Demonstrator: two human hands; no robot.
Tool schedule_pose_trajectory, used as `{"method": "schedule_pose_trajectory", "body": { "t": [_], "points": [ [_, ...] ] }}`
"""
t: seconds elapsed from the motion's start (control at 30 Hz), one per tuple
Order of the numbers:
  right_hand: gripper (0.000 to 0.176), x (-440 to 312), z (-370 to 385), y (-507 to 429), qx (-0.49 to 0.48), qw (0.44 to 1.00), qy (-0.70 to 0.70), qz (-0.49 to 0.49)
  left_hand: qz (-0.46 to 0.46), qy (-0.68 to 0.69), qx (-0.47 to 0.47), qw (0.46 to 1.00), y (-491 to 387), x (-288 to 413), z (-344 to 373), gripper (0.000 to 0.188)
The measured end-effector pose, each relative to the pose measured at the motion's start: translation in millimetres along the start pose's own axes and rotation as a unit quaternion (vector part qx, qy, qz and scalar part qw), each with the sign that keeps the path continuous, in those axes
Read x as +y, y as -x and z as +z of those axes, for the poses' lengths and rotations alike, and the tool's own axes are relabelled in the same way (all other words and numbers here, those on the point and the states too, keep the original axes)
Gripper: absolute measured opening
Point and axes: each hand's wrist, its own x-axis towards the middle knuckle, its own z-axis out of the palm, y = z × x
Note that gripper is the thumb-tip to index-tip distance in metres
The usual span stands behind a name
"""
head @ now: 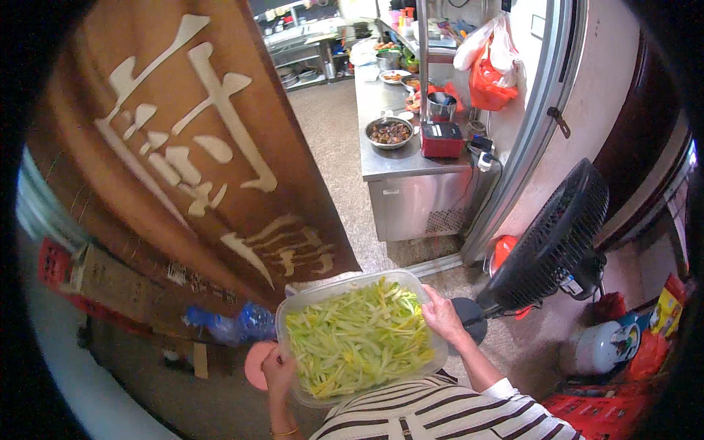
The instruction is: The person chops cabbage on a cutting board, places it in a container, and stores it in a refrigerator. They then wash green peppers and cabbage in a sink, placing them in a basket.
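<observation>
A clear plastic tub [281,324] full of sliced pale green vegetable strips [360,341] is held level in front of my striped top. My left hand [279,369] grips its left wall, near the lower corner. On the opposite side, my right hand [440,312] holds the rim near the upper right corner. The fingers beneath the tub are hidden from view. Past the doorway, a steel bowl of dark brown food [389,133] stands on a stainless steel counter [379,165], beside a red and black device [441,139].
A brown door curtain [220,137] with large pale characters hangs at the left. A black fan [547,236] stands right of the doorway. A gas cylinder [597,346] and red crates [599,412] are at the lower right; cardboard boxes [113,280] line the left side.
</observation>
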Motion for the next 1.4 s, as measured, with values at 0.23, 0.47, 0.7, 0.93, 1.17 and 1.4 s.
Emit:
{"method": "schedule_pose_trajectory", "body": {
  "t": [0.23,0.47,0.7,0.93,1.17,1.4],
  "points": [
    [0.056,-15,-3,-55,-0.029,0.999,0.013,0.005,-0.079,0.057,0.015,0.995,-35,-21,16,0.018],
    [0.056,-105,34,-178,-0.074,0.993,0.059,-0.074,-0.187,-0.081,0.027,0.979,-121,-46,-10,0.025],
    [0.056,-114,76,-305,-0.103,0.985,0.067,-0.125,-0.269,0.169,0.06,0.946,-222,-37,13,0.042],
    [0.054,-143,121,-451,-0.072,0.988,0.081,-0.11,-0.275,0.136,0.122,0.944,-406,-41,27,0.037],
    [0.048,-164,171,-605,-0.027,0.991,0.09,-0.096,-0.226,0.015,0.04,0.973,-634,-44,32,0.022],
    [0.049,-212,143,-730,0.017,0.998,0.042,-0.04,-0.17,0.138,-0.092,0.971,-778,81,45,0.019]
  ]
}}
